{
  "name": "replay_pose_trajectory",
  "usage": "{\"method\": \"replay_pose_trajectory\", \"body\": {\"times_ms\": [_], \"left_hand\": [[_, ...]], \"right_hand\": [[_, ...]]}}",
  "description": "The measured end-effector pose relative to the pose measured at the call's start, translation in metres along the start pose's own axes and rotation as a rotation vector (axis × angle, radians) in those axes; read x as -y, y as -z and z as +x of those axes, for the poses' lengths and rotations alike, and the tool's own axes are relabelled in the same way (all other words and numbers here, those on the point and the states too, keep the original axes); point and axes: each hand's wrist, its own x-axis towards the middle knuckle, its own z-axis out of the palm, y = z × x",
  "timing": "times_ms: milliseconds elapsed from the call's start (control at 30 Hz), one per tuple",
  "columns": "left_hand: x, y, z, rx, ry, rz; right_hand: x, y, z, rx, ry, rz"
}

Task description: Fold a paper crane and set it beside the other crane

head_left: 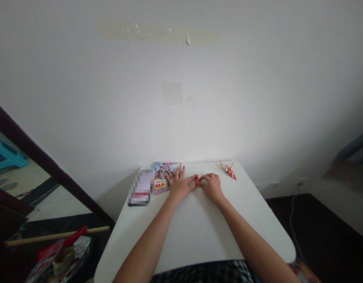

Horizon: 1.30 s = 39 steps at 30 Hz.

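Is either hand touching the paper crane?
No, the paper crane lies apart on the table, right of the right hand.

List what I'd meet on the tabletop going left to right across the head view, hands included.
Blurred-out phone → printed flyer → left hand → small red paper piece → right hand → folded paper crane.
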Motion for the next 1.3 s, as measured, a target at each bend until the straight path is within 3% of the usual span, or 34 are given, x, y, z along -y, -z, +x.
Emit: {"method": "replay_pose_trajectory", "body": {"times_ms": [433, 700, 1300], "left_hand": [[0.001, -0.001, -0.004, -0.142, -0.048, 0.039], [-0.004, 0.005, -0.005, -0.11, -0.042, -0.019], [-0.005, -0.009, 0.0, -0.148, 0.011, -0.101]], "right_hand": [[-0.003, -0.004, 0.0, -0.044, 0.02, 0.0], [-0.002, -0.005, -0.001, -0.053, 0.03, -0.011], [0.0, -0.002, 0.0, -0.019, 0.004, -0.013]]}}
